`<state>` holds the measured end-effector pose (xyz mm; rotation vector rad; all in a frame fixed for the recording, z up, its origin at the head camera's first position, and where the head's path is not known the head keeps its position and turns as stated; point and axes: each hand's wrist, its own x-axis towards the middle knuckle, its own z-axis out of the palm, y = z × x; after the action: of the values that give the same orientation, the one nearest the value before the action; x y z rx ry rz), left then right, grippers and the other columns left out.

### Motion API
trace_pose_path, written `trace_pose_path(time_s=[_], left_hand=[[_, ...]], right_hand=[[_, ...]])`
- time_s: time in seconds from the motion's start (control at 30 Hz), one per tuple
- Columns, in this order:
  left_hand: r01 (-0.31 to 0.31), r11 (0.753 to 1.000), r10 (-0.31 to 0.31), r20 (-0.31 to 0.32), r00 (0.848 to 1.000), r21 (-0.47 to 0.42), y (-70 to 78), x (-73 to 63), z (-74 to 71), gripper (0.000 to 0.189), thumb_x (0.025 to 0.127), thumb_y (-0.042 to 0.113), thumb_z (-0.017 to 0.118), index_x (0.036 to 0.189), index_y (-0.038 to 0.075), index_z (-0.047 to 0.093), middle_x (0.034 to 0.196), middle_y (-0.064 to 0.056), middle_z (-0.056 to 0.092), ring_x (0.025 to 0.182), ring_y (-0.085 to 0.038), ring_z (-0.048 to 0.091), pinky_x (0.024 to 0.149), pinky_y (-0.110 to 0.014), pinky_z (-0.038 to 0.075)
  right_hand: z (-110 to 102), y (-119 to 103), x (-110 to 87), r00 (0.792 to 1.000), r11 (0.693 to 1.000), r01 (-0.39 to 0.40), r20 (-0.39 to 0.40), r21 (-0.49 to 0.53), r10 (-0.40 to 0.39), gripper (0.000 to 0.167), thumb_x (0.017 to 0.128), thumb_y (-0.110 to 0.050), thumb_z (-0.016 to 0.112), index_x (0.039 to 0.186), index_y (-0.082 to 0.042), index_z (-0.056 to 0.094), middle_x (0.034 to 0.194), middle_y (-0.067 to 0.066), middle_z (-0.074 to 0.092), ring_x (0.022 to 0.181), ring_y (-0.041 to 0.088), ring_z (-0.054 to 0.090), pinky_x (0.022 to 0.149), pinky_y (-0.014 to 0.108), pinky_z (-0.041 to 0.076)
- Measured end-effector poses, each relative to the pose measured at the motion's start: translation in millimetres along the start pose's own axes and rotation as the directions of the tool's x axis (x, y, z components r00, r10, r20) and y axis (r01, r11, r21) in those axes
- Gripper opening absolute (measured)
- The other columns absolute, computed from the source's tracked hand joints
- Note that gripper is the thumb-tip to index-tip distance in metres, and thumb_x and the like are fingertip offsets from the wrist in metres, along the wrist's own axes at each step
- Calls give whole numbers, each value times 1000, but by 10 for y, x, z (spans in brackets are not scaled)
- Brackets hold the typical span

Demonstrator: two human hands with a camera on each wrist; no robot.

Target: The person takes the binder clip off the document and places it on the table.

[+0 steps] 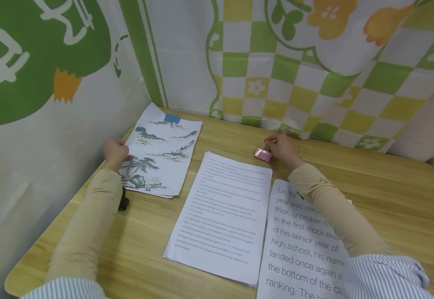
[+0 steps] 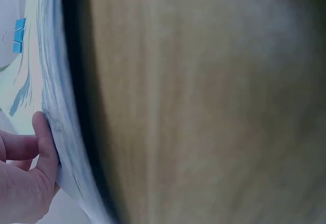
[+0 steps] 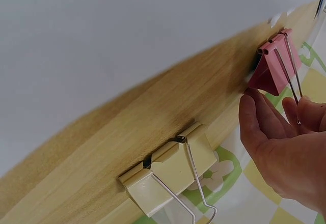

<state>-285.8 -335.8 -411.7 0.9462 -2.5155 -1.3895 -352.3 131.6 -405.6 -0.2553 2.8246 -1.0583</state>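
My left hand [image 1: 115,153] is at the left edge of a paper stack [image 1: 161,155] whose top sheet bears an ink landscape. In the left wrist view its fingers [image 2: 45,145] pinch that edge. A blue binder clip [image 1: 172,118] grips the stack's top. My right hand [image 1: 282,148] pinches the wire handles of a pink binder clip [image 1: 263,155] near the table's back edge; the right wrist view shows the pink clip [image 3: 279,63] with both handles together between fingers and thumb. A cream-yellow binder clip [image 3: 170,168] lies close by.
A stack of small-print pages [image 1: 220,216] lies mid-table. To its right, large-print pages [image 1: 299,249] are partly hidden under my right forearm. A small black object [image 1: 124,202] sits beside my left wrist. Patterned curtain [image 1: 277,70] borders the wooden table [image 1: 134,249] at the back.
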Motion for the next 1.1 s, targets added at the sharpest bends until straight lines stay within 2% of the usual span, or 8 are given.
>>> trace_pose_path(time_s=[0.13, 0.23, 0.43, 0.63, 0.8, 0.97, 1.1], left_hand=[[48, 991, -43, 45, 998, -127, -16, -4, -15, 51, 85, -3, 34, 134, -12, 43, 138, -27, 43, 36, 5, 43, 43, -10, 47], [75, 984, -64, 70, 995, -162, -39, -17, -34, 52, 85, -4, 33, 136, -10, 41, 140, -26, 41, 38, 4, 44, 44, -11, 49], [154, 974, -140, 93, 986, -169, -54, -41, -48, 55, 85, -5, 35, 140, -4, 39, 144, -20, 38, 42, 3, 47, 49, -12, 51], [201, 963, -182, 119, 976, -177, -87, -53, -77, 62, 83, -10, 37, 144, -1, 34, 147, -17, 35, 59, -2, 49, 56, -12, 53], [204, 966, -182, 141, 973, -158, -113, -111, -115, 62, 83, -8, 38, 145, 0, 32, 148, -16, 34, 70, -6, 50, 58, -12, 52], [175, 974, -151, 160, 976, -146, -147, -200, -138, 57, 82, -8, 39, 139, -5, 40, 132, -17, 42, 59, -2, 50, 58, -13, 53], [161, 978, -135, 182, 974, -132, -171, -287, -153, 56, 82, -8, 40, 138, -8, 39, 121, -16, 43, 54, 0, 50, 57, -13, 53]], right_hand=[[-43, -29, -5, 1000, 1000, 5, -7, -16, -5, 29, 98, -11, 48, 116, 7, 61, 109, 28, 64, 97, 34, 62, 74, 30, 52], [-52, -33, -8, 1000, 1000, 11, -6, -24, -11, 29, 98, -11, 48, 116, 7, 61, 109, 28, 64, 96, 34, 62, 74, 30, 52], [-75, -42, -3, 1000, 1000, 8, 3, -27, -8, 29, 98, -11, 47, 117, 7, 60, 113, 28, 63, 97, 34, 62, 74, 30, 52], [-67, -56, -15, 1000, 1000, 12, 8, -24, -12, 30, 98, -12, 47, 117, 7, 61, 113, 28, 63, 99, 35, 62, 76, 33, 52], [-64, -63, -11, 1000, 1000, 0, 17, -22, 0, 31, 98, -13, 47, 118, 6, 59, 113, 28, 62, 99, 35, 61, 78, 34, 53], [-66, -53, -13, 1000, 1000, 10, 10, -19, -10, 30, 98, -11, 46, 117, 8, 60, 111, 29, 63, 97, 34, 62, 72, 28, 51], [-59, -52, -12, 1000, 1000, 12, 16, -19, -12, 30, 98, -11, 47, 117, 8, 60, 111, 29, 63, 95, 33, 62, 67, 22, 48]])
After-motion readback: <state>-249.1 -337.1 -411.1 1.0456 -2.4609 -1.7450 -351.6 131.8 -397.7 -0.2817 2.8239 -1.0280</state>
